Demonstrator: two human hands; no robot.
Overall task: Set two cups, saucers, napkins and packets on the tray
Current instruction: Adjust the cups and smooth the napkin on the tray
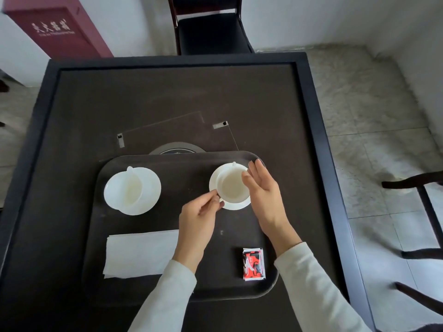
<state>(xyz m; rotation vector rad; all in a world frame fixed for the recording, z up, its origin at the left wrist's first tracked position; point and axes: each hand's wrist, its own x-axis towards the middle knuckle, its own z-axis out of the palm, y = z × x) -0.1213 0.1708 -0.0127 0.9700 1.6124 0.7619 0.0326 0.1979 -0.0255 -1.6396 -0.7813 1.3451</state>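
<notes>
Seen from the head camera, a person in pale long sleeves works over a dark tray (pixel 153 287) that sits on a dark, raised-edge table (pixel 167 97) filling the middle of the frame.

At the tray's upper right, a white cup (pixel 233 186) stands upright on a white saucer (pixel 237 205), its handle pointing toward the top of the frame. The left hand (pixel 200 215) reaches in from the lower centre, its fingers curled close together with the tips touching the near left rim of that cup and saucer; whether they actually pinch the rim cannot be told. The right hand (pixel 262 190) is open, fingers loosely spread, lying along the cup's right side with the fingertips at the rim.

At the tray's upper left, a second white cup (pixel 128 189) sits off-centre on its own saucer (pixel 148 188), well apart from the first pair. A white napkin (pixel 141 252) lies flat at the tray's lower left, partly under the left forearm. A red, black and white packet (pixel 254 264) lies at the tray's lower right, just beside the right sleeve.

Above the table, at the top centre of the frame, stands a dark chair (pixel 212 32); a dark red cabinet (pixel 57 27) fills the upper left corner.
</notes>
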